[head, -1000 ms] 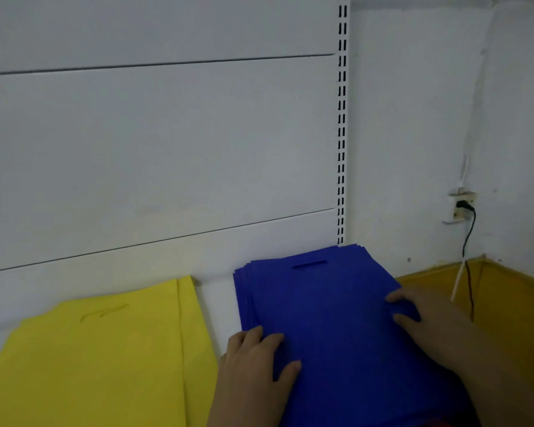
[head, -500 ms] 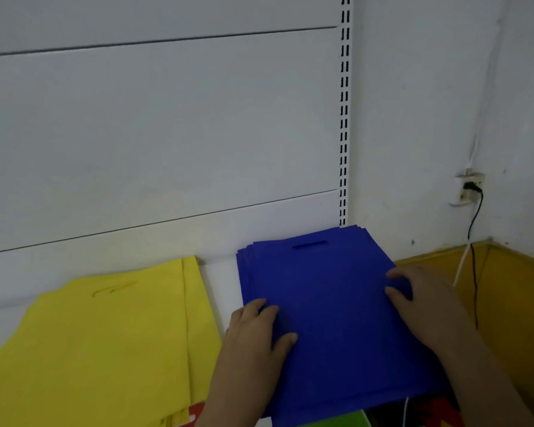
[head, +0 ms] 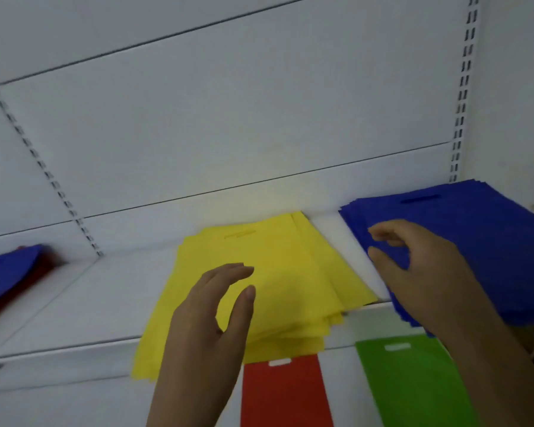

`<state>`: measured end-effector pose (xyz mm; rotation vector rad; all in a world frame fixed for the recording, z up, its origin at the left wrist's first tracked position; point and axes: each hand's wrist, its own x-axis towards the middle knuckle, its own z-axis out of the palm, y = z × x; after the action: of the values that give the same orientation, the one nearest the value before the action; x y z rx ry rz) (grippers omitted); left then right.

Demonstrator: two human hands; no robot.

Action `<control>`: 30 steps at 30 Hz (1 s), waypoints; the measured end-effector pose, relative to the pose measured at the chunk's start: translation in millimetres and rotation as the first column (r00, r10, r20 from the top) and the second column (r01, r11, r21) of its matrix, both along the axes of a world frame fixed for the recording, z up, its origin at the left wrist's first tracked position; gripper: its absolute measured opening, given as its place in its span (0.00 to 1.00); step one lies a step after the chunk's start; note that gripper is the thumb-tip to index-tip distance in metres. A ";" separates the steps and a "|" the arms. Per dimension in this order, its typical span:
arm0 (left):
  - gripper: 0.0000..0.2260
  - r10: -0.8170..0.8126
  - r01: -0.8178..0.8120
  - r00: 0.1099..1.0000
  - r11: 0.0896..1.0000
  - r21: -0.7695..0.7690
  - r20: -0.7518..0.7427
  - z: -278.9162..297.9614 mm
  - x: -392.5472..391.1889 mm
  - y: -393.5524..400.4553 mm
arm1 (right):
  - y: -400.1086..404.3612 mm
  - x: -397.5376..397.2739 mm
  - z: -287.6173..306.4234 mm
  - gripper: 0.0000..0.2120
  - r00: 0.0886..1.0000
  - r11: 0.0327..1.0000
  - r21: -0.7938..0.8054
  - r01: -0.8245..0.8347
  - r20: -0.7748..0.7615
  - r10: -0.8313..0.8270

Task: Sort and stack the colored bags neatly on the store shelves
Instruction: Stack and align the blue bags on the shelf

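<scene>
The white shelf carries a splayed yellow stack with a blue stack just beside it. Squaring the yellow one looks like the step: cup both sides and tap the edges flush, easing the overhanging front back onto the shelf. The right hand, relaxed, grasps nothing above the blue edge; the left hand hovers spread, empty, over the yellow
</scene>
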<state>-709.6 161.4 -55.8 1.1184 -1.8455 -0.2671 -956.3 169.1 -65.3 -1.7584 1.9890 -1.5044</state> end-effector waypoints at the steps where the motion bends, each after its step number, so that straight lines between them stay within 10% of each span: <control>1: 0.15 0.038 -0.038 0.999 0.999 0.003 -0.005 -2.4 27.6 2.4 | -4.8 25.7 2.4 0.12 0.999 0.999 -0.011 -0.041 0.032 0.042; 13: 0.08 0.580 -0.580 0.815 0.813 0.042 0.022 -30.5 338.2 54.2 | -43.4 386.4 3.3 0.10 0.804 0.803 0.035 -0.595 0.053 0.593; 30: 0.09 0.673 -0.671 0.740 0.737 0.080 0.007 -39.6 497.9 -21.3 | -139.2 597.4 -5.6 0.12 0.661 0.658 0.121 -0.743 -0.017 0.750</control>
<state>-211.8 140.2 -95.3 1.7498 -1.2941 0.0789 -358.9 29.9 -70.9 -2.1893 1.0422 -1.0261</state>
